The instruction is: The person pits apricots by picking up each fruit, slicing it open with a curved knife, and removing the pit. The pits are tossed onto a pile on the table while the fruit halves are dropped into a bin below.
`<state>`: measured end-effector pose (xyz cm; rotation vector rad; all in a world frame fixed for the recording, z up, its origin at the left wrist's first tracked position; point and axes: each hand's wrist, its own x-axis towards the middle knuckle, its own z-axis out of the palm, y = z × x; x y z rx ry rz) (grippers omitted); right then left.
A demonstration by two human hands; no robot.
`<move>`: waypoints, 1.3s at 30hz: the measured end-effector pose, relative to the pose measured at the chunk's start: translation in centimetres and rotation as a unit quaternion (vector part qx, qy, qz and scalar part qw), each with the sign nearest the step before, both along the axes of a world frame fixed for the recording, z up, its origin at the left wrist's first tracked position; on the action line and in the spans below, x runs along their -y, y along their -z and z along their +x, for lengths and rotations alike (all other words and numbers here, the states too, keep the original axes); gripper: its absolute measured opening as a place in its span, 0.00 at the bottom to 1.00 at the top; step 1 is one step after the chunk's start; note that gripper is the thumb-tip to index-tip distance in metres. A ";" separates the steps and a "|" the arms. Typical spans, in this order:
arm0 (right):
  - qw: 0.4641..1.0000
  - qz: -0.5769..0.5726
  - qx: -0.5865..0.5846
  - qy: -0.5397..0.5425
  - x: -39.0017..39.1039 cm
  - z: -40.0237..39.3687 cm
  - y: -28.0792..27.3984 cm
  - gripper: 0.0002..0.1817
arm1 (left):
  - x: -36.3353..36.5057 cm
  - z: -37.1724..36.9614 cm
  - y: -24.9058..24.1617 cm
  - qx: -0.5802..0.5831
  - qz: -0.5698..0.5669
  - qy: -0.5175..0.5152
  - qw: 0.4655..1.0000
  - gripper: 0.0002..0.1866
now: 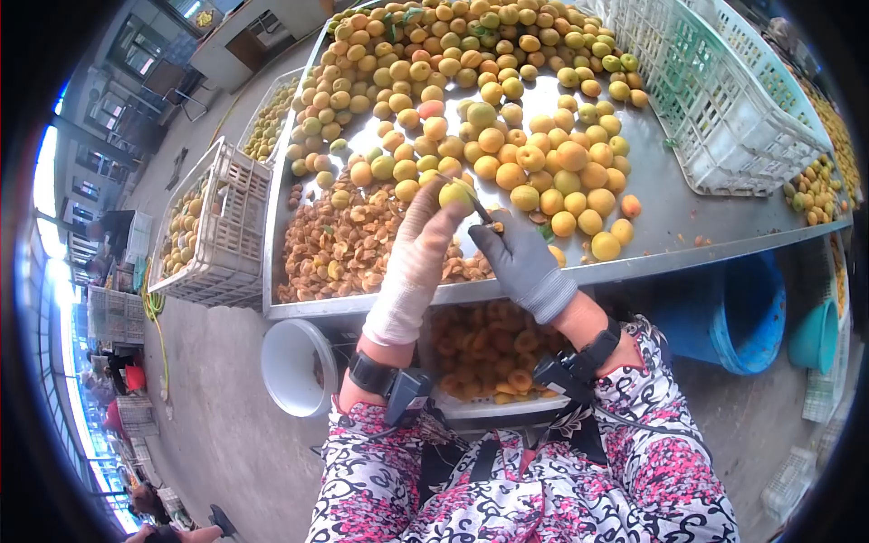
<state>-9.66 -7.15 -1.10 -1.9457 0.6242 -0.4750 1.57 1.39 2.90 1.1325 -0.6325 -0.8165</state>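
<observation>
My left hand (421, 235), in a pale stained glove, grips a yellow-green apricot (455, 197) between its fingers above the table's near edge. Closed in my right hand (525, 262), in a grey glove with dark fingertips, is a thin dark tool like a small knife (481, 214); its tip reaches to the apricot, and its exact kind is partly hidden. Whole apricots (534, 163) lie in a heap just beyond both hands. Brown apricot pits (339, 244) are piled left of my left hand. Below my wrists, a tub holds halved apricots (489, 348).
The metal table (665, 217) has a raised rim. A white-green crate (733, 145) stands on its right. Left of the table are a crate of apricots (217, 217) and a white bucket (294, 366). A blue barrel (747, 317) and a teal bucket (813, 335) stand at right.
</observation>
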 end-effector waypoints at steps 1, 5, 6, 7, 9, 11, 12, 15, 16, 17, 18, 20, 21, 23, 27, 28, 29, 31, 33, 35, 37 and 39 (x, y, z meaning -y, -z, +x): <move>1.000 0.001 -0.001 0.000 -0.1 -0.2 -0.3 0.20 | 0.0 -0.6 -0.9 0.030 0.015 -0.018 0.999 0.29; 0.998 0.021 0.055 0.010 -1.5 0.0 -0.6 0.20 | 0.1 -0.2 1.1 -0.117 -0.057 0.026 0.991 0.28; 0.996 0.016 0.088 0.027 -1.8 0.1 -0.5 0.20 | 0.3 -0.2 1.5 -0.171 -0.059 0.037 0.983 0.28; 0.996 0.015 0.088 0.025 -1.7 0.2 -0.4 0.20 | 0.5 -0.2 1.8 -0.225 -0.060 0.047 0.971 0.28; 0.996 0.015 0.087 0.023 -1.5 0.2 -0.1 0.19 | 0.6 -0.2 2.0 -0.211 -0.053 0.027 0.976 0.28; 0.998 0.005 0.060 0.016 -0.9 -0.1 0.0 0.20 | 0.5 -0.1 1.6 -0.196 -0.047 0.009 0.979 0.28; 0.999 -0.006 0.032 0.009 -0.6 -0.2 -0.3 0.20 | 0.2 0.2 0.7 -0.125 -0.042 0.021 0.991 0.27; 0.999 0.015 0.023 -0.021 0.4 -0.7 -1.5 0.20 | -0.2 0.4 -0.6 -0.044 -0.043 0.028 0.998 0.26; 0.999 0.015 0.023 -0.021 0.3 -0.6 -1.1 0.20 | -0.3 0.8 -0.9 -0.020 -0.024 0.049 0.998 0.26; 0.999 0.014 0.043 -0.012 0.1 -0.5 -0.5 0.20 | -0.2 0.9 -1.0 0.003 -0.006 0.071 0.997 0.25; 0.998 0.014 0.063 -0.003 -0.1 -0.4 -0.4 0.20 | -0.2 0.7 -0.8 0.004 -0.006 0.072 0.997 0.25; 0.993 0.029 0.114 0.017 -1.4 -0.1 -0.5 0.20 | 0.2 -0.3 0.5 -0.023 -0.052 0.023 0.998 0.25; 0.984 0.045 0.166 0.037 -1.7 0.0 -0.6 0.20 | 0.6 -0.6 1.1 -0.023 -0.052 0.023 0.998 0.25; 0.992 0.035 0.121 0.029 -1.6 -0.1 -0.4 0.20 | 1.2 -1.3 2.1 -0.247 -0.054 0.010 0.968 0.26; 0.996 0.002 0.087 0.027 -0.8 -0.1 -0.5 0.19 | 1.2 -1.2 1.1 -0.132 -0.030 0.004 0.991 0.28; 0.996 0.001 0.087 0.028 -0.6 -0.2 -0.5 0.19 | 1.0 -0.7 1.0 -0.080 -0.022 0.006 0.997 0.28; 0.997 0.007 0.078 0.023 -0.4 -0.4 -0.5 0.18 | 0.8 -0.1 0.8 -0.029 -0.013 0.008 0.999 0.27; 0.997 0.014 0.068 0.019 -0.3 -0.4 -0.5 0.18 | 0.7 0.3 0.7 -0.028 -0.008 0.007 1.000 0.27; 0.996 0.014 0.087 0.015 -0.4 -0.4 -0.3 0.18 | 0.8 0.1 0.5 -0.025 -0.037 -0.038 0.998 0.27; 0.996 0.009 0.084 0.012 -0.4 -0.4 -0.2 0.18 | 0.6 0.3 0.3 -0.021 -0.035 -0.038 0.998 0.27; 0.997 0.004 0.082 0.010 -0.6 -0.4 -0.1 0.18 | 0.4 0.5 0.6 -0.007 -0.027 -0.026 0.999 0.24; 0.997 -0.010 0.072 0.035 -1.2 -0.2 0.1 0.18 | 0.5 0.6 1.5 -0.041 -0.009 -0.031 0.999 0.22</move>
